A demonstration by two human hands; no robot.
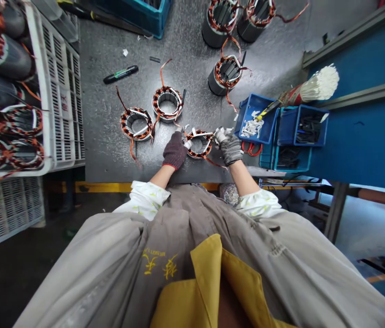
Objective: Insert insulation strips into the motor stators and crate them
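Observation:
A motor stator (199, 156) with copper windings and white sleeving stands upright at the table's front edge, between my hands. My left hand (175, 151), in a dark knitted glove, is closed against its left side, the light-coloured thumb at the rim. On the other side, my right hand (229, 146) wears a grey glove with white-covered fingertips. Its fingers are curled together beside the windings and wire ends; what they pinch is hidden. Two more stators, one near (136, 124) and one farther back (167, 105), stand to the left with copper leads sticking out.
Taller stators (225, 75) stand at the back. Blue bins (257, 114) with white and black pieces are at right, near red scissors (252, 148) and a white sleeving bundle (318, 84). A marker (120, 74) lies left; a white crate (63, 100) holds several stators.

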